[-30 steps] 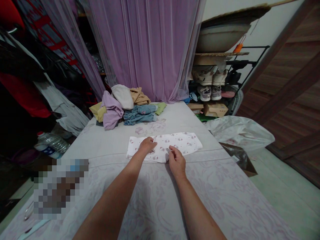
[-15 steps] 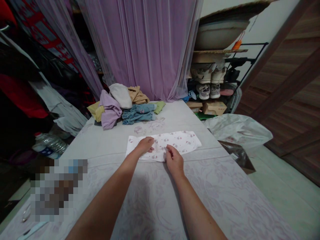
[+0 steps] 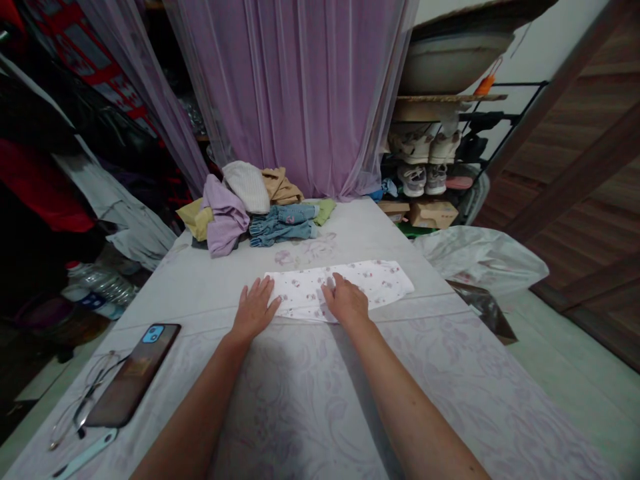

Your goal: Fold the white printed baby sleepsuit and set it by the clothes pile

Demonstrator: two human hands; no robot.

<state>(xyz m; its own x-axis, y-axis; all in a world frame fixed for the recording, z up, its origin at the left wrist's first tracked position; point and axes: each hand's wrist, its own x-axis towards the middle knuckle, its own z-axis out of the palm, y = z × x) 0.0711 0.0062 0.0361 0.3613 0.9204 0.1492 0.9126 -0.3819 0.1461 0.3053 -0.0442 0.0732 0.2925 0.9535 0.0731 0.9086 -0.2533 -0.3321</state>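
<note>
A white garment with a small dark and red print lies flat, folded into a long strip, across the cloth-covered surface. At its left end rests my left hand, palm down with the fingers spread, partly on the fabric and partly on the cover. My right hand lies on the middle of the garment, fingers stretched forward and thumb apart. Neither hand grips the cloth. Whether the garment is trousers or something else I cannot tell.
Crumpled clothes, among them a purple piece and blue denim, are heaped at the far left. A phone and glasses lie at the near left. Beyond the right edge are a plastic bag and a shoe rack.
My left hand has moved left to the garment's end and spread its fingers. My right hand has turned from a loose pinch at the near edge to lying on the cloth.
</note>
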